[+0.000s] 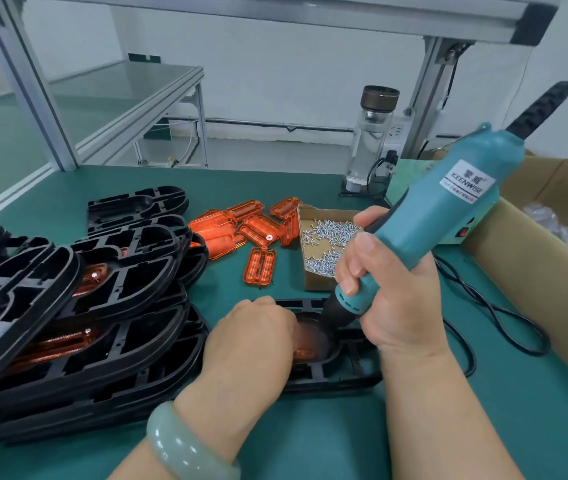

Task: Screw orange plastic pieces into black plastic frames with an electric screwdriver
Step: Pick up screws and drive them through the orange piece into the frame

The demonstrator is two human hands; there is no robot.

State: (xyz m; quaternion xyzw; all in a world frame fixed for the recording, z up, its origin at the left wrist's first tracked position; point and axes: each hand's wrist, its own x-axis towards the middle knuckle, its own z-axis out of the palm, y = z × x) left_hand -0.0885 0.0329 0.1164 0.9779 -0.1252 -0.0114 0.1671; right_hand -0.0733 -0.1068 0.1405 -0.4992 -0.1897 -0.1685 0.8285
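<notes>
My right hand (390,289) grips a teal electric screwdriver (442,216), tilted, with its black nose down inside a black plastic frame (341,375) lying on the green table in front of me. An orange piece (310,344) sits in that frame's recess, partly hidden. My left hand (251,341) lies on the frame's left side with curled fingers over the recess; what its fingertips touch is hidden. Several loose orange pieces (258,226) lie further back.
A tall stack of black frames (78,306) with orange pieces fills the left side. A small cardboard box of screws (327,244) stands behind the frame. A glass bottle (371,140), a power supply and a large cardboard box (535,244) are at the right.
</notes>
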